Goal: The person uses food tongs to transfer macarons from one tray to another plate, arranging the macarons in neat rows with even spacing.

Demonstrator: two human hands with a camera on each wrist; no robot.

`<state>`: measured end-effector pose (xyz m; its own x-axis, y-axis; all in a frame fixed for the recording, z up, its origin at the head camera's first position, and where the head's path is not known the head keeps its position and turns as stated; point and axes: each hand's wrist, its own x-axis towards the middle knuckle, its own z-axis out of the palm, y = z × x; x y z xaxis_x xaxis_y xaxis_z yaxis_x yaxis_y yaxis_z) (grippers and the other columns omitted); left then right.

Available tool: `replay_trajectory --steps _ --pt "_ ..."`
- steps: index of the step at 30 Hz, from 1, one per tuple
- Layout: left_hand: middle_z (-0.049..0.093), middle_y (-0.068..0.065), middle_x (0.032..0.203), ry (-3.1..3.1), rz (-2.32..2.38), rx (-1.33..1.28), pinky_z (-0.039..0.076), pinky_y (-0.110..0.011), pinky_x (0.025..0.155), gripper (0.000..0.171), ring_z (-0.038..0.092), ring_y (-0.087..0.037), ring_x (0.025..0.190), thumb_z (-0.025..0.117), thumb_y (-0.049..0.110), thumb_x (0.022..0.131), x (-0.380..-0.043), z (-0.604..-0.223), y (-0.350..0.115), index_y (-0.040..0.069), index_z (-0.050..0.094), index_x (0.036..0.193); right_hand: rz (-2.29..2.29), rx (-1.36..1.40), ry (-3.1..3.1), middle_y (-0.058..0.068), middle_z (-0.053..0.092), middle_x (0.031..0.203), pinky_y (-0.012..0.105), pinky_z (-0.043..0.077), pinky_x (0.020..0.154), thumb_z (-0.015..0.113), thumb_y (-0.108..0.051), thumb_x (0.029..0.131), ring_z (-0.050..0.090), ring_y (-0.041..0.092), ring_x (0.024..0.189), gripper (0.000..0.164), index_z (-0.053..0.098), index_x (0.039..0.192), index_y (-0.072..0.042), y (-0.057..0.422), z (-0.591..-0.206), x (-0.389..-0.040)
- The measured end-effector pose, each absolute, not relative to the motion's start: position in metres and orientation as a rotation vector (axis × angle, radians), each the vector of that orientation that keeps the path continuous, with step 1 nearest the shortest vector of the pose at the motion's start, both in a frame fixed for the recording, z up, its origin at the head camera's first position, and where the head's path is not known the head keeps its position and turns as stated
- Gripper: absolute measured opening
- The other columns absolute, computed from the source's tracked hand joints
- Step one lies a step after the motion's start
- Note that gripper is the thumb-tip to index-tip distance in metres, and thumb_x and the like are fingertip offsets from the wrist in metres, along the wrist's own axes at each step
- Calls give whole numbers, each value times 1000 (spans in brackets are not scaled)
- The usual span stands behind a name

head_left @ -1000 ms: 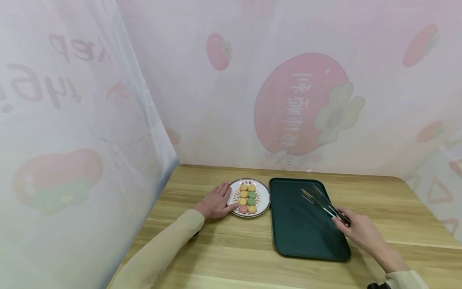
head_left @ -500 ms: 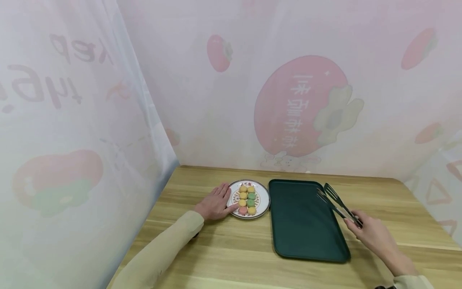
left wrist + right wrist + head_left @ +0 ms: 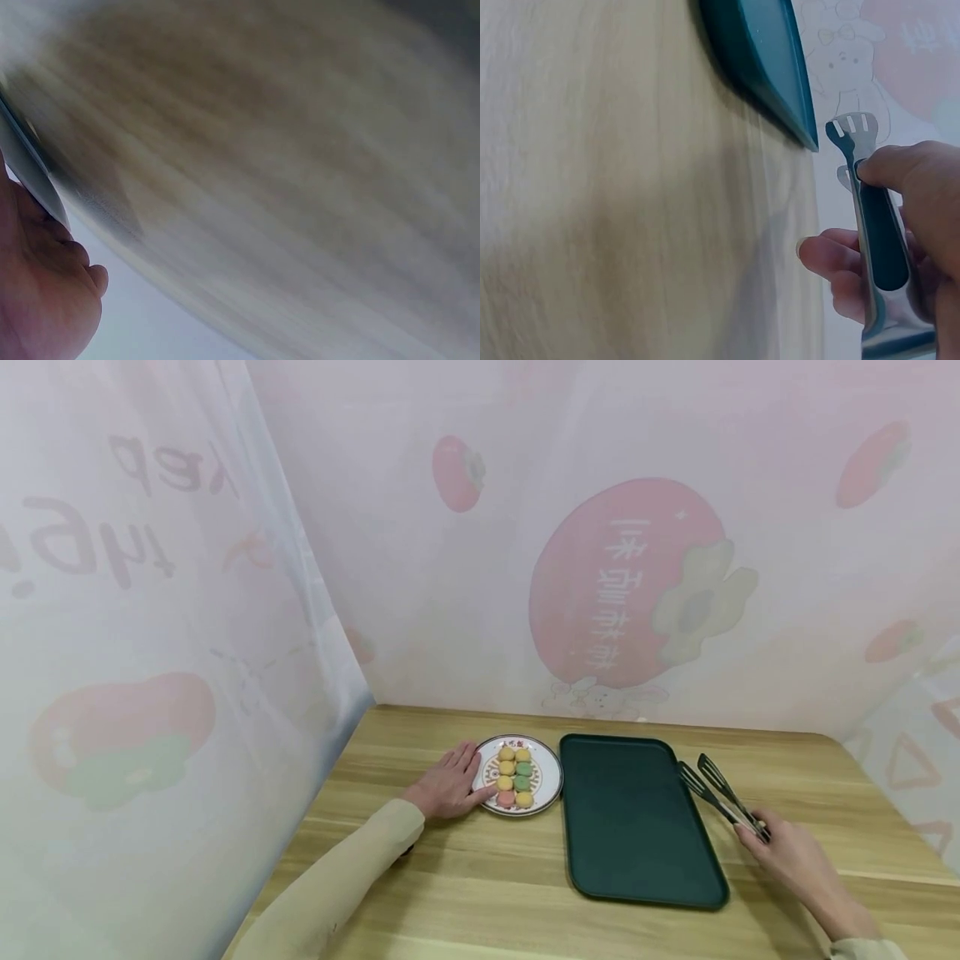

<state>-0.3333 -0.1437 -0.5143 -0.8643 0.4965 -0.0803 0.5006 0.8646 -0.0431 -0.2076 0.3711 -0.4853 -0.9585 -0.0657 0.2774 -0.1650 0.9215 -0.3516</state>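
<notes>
My left hand (image 3: 448,785) rests with straight fingers against the left rim of a round white plate (image 3: 551,772). On that plate sit two columns of macarons (image 3: 506,768), mostly yellow, with green ones and a pink one. In the left wrist view the hand (image 3: 52,292) shows at the lower left, touching the plate's edge (image 3: 30,161). My right hand (image 3: 791,856) holds metal serving tongs (image 3: 723,793) with slotted heads, their ends apart, by the tray's right edge. The right wrist view shows the thumb on the tongs' dark green handle inset (image 3: 881,240).
A dark green rectangular tray (image 3: 637,827) lies right of the plate, close to its rim. Both are on a wooden table (image 3: 480,893). Printed curtains (image 3: 480,568) stand behind the table and along its left side.
My right hand has carried the tongs rightward, from over the tray to its right edge. The tongs' slotted ends now show more clearly. The left hand stays at the plate.
</notes>
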Motion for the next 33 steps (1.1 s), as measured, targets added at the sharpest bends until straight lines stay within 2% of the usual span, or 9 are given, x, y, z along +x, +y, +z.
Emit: replay_trajectory --steps 7,17,24,29,33 --pt "14 -19 164 2975 -90 797 20 -44 124 93 13 -32 153 18 71 97 -332 -514 -144 -1 21 155 509 125 -2879 28 67 79 52 49 57 60 -21 95 63 35 64 41 56 113 16 378 -486 -209" --pt "14 -19 164 2973 -67 801 20 -44 123 92 13 -32 153 20 70 97 -333 -515 -144 -1 21 155 479 23 -2976 39 63 90 57 51 62 54 -26 98 63 51 74 50 50 114 21 384 -483 -211" --pt "12 -18 165 2974 -85 790 18 -44 124 92 11 -30 154 19 71 97 -338 -516 -144 0 18 156 494 -11 -3065 23 63 75 49 49 56 50 -31 99 59 31 64 50 52 107 19 388 -482 -216" --pt "12 -18 165 2973 -96 793 19 -43 124 93 11 -30 154 18 72 96 -336 -515 -145 0 19 156 509 -81 -3137 8 53 68 36 39 49 46 -38 100 50 22 59 44 53 91 5 386 -482 -216" --pt "13 -18 165 2965 -103 800 18 -43 124 93 11 -30 154 17 72 96 -335 -513 -144 0 19 156 494 -82 -3159 4 46 64 32 33 48 47 -40 99 45 19 56 39 50 81 -5 386 -485 -214"
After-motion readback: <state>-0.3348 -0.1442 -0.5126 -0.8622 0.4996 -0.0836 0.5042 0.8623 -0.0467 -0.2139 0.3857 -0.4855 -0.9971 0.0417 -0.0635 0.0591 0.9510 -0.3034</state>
